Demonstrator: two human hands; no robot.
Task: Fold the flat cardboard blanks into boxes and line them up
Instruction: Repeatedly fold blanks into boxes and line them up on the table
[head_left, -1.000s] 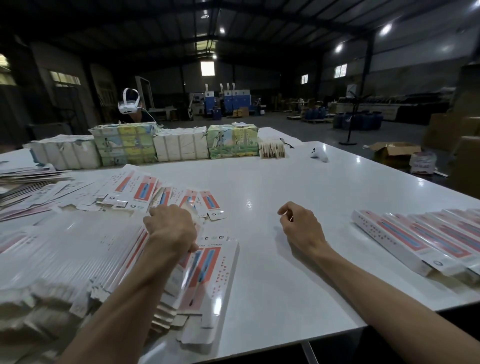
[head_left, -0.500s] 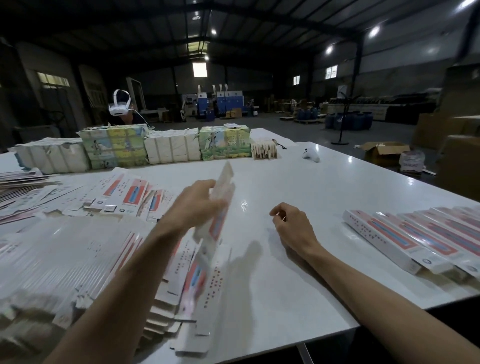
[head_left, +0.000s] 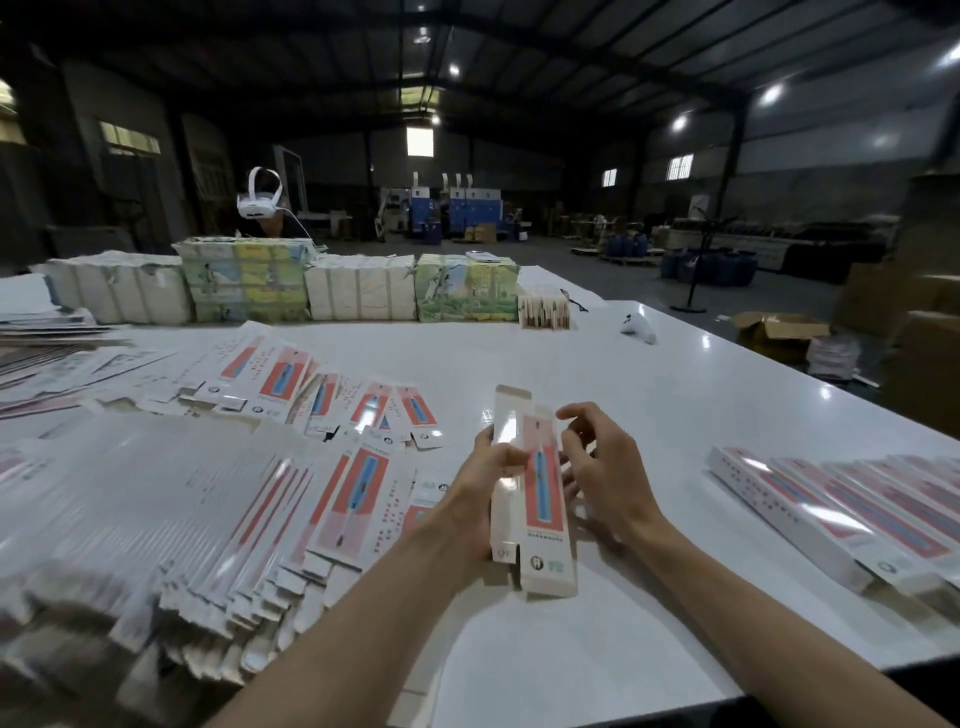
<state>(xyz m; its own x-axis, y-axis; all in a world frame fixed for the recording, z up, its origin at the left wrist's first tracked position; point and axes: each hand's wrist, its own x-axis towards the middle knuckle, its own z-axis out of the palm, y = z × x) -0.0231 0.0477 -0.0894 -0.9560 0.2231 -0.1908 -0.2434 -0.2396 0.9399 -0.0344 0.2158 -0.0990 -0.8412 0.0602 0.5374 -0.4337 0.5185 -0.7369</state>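
Observation:
My left hand (head_left: 480, 480) grips a long white and red cardboard blank (head_left: 537, 499) by its left edge, holding it lengthwise above the white table (head_left: 571, 649). On the blank's right side is my right hand (head_left: 605, 467), fingers spread and loosely bent; whether they touch the card is unclear. A big fanned pile of flat blanks (head_left: 171, 519) covers the table's left side. Several folded boxes (head_left: 852, 509) lie side by side in a row at the right edge.
Wrapped bundles of packaging (head_left: 291, 286) stand in a line across the far side of the table, with a white headset (head_left: 260, 200) behind them. A small white object (head_left: 639, 327) lies far right. Brown cartons (head_left: 779, 332) sit on the floor beyond the table.
My left hand lifted one blank off the pile and carried it right to the table's middle. My right hand rose from the table and opened beside the blank.

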